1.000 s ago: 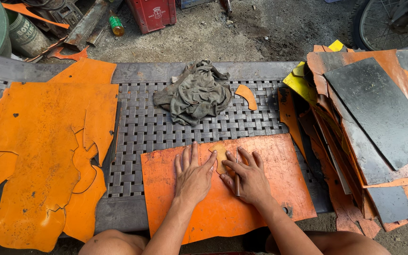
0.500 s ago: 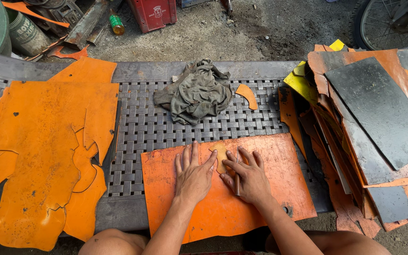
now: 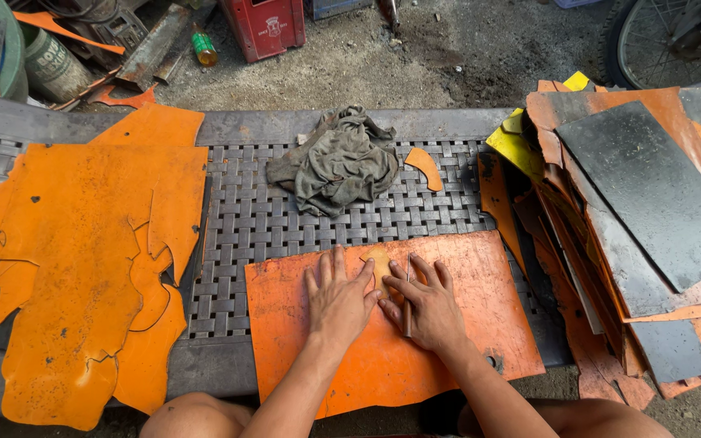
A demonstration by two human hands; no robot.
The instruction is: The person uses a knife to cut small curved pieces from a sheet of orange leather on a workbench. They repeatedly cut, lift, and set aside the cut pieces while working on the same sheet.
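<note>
Pressing flat with fingers spread, the left hand (image 3: 341, 302) is laid on the orange sheet (image 3: 464, 280) at the near edge of the bench (image 3: 285, 219); nothing is gripped by it. A small tan template (image 3: 379, 264) is pinned beneath its fingertips. The right hand (image 3: 429, 307) is set just beside it, loosely curled, with a thin dark stick-like tool (image 3: 406, 312) held against the sheet. A crumpled grey rag (image 3: 338, 160) is seen farther off. Cut orange pieces (image 3: 83, 259) are spread to the left, and stacked dark and orange sheets (image 3: 651, 203) are piled to the right.
</note>
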